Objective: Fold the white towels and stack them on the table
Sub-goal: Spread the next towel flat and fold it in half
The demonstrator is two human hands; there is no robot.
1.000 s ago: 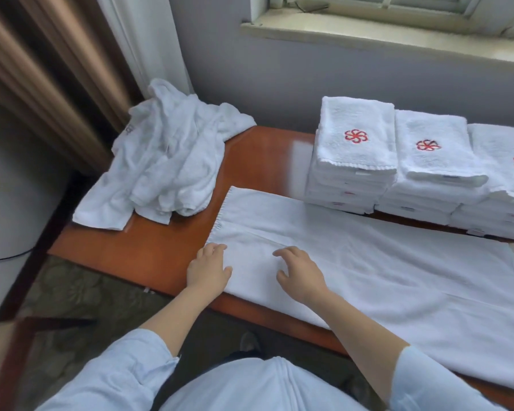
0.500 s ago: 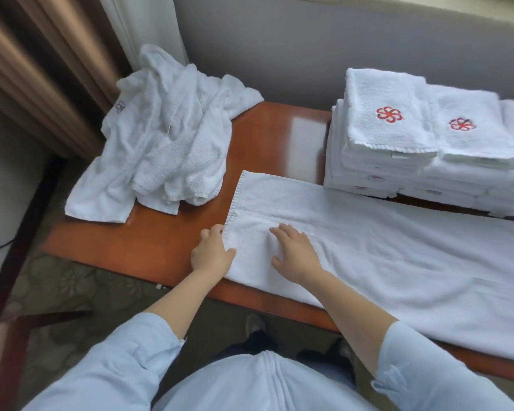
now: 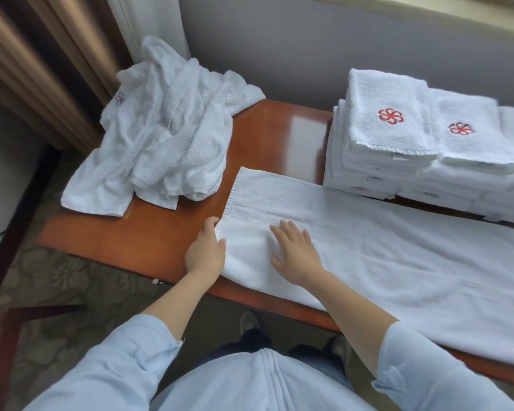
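- A long white terry towel point(image 3: 398, 262) lies flat along the near edge of the glossy red-brown wooden bench point(image 3: 264, 137).
- Left grip point(image 3: 205, 253), fingers straight, touches its left end.
- Right grip point(image 3: 294, 256), fingers spread, presses flat on it.

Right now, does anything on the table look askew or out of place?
Nothing looks damaged or spilled. The crumpled towel pile at the far left droops over the table edge, and the folded stacks sit unevenly, overlapping each other. The spread towel lies flat.
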